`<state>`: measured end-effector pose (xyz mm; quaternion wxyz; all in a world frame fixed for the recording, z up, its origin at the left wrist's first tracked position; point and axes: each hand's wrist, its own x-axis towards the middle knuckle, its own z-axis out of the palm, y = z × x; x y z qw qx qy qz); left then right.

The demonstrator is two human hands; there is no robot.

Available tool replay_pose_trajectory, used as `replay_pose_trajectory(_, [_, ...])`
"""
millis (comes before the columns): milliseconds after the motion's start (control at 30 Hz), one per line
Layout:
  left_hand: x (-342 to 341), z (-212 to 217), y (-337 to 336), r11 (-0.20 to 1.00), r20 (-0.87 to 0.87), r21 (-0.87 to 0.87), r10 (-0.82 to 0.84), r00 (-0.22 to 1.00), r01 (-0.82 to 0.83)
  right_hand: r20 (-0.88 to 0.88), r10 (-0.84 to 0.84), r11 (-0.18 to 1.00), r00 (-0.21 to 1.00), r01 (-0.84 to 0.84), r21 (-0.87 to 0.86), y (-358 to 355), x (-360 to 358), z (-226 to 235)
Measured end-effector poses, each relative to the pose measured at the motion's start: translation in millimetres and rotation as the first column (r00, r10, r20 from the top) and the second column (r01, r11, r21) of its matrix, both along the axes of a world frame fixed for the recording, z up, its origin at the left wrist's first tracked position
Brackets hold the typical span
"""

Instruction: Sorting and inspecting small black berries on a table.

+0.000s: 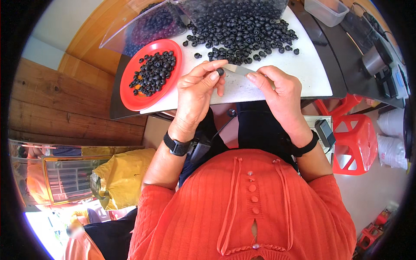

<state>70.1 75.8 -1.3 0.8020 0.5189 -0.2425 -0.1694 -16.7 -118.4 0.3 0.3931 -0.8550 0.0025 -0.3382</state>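
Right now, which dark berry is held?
The berry in the left hand, near the knife blade; the others lie unheld on the red plate or in or around the pile.

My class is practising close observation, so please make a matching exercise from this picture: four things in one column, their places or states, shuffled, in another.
Things:
1. Thin blade
2. Single dark berry
3. Red plate
4. Red stool

Places or states:
A. Bearing many dark berries
B. Held in the left hand
C. Beyond the right forearm
D. Held in the right hand

Pairs: 1-D, 2-B, 3-A, 4-C
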Motion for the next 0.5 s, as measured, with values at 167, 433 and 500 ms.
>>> replay_pose_trajectory(167, [-0.4, 2.1, -2.1, 0.999, -0.02, -0.03, -0.017, 1.0, 0.016, 0.016, -0.001, 1.0, 1.0, 0.001, -0.004, -0.1, 0.7, -2.1])
replay_pose_trajectory(433, [-0.5, 1.1, -2.8, 0.999, -0.017, -0.031, -0.013, 1.0, 0.013, 0.043, 0.014, 1.0, 0.999, -0.014, -0.014, -1.0, 1.5, -2.9])
replay_pose_trajectory(500, [-0.8, 0.7, -2.9, 0.999, -0.021, -0.035, -0.008, 1.0, 0.008, 0.051, 0.023, 1.0, 0.998, -0.022, -0.02, -1.1, 1.6, -2.9])
